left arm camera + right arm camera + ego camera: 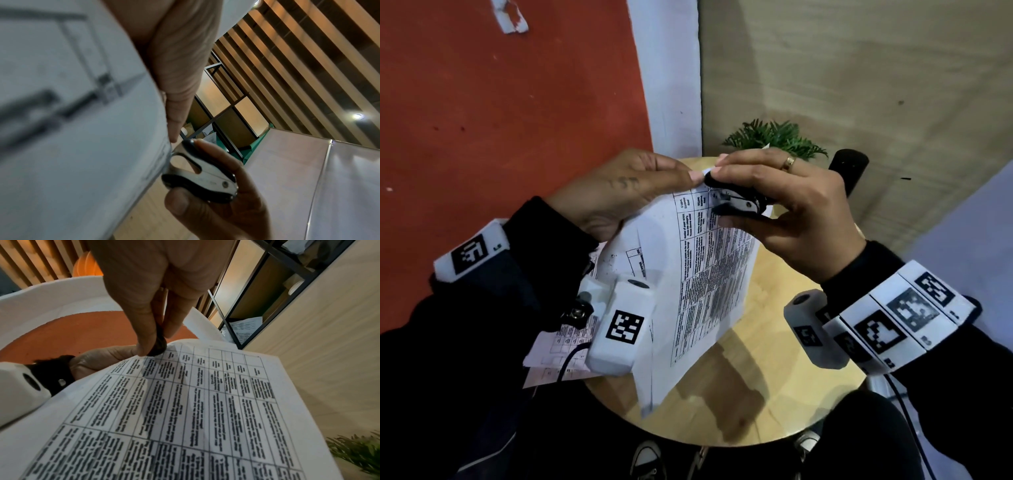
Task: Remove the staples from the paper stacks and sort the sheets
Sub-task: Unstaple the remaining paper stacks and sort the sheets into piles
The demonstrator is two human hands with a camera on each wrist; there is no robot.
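A stapled stack of printed sheets (709, 274) hangs lifted above the round wooden table (774, 394). My left hand (626, 192) pinches its top corner. My right hand (784, 202) grips a black and silver staple remover (736, 202), its claws set on that same corner. In the left wrist view the staple remover (205, 175) bites the edge of the paper (82, 129), held between thumb and finger. The right wrist view shows the printed table on the top sheet (205, 410) and the remover's black tip (159, 345) at the corner. The staple itself is hidden.
More printed sheets (565, 346) lie on the table's left side under my left wrist. A small green plant (774, 137) stands at the table's far edge, with a black cylinder (847, 171) to its right. Red and beige walls rise behind.
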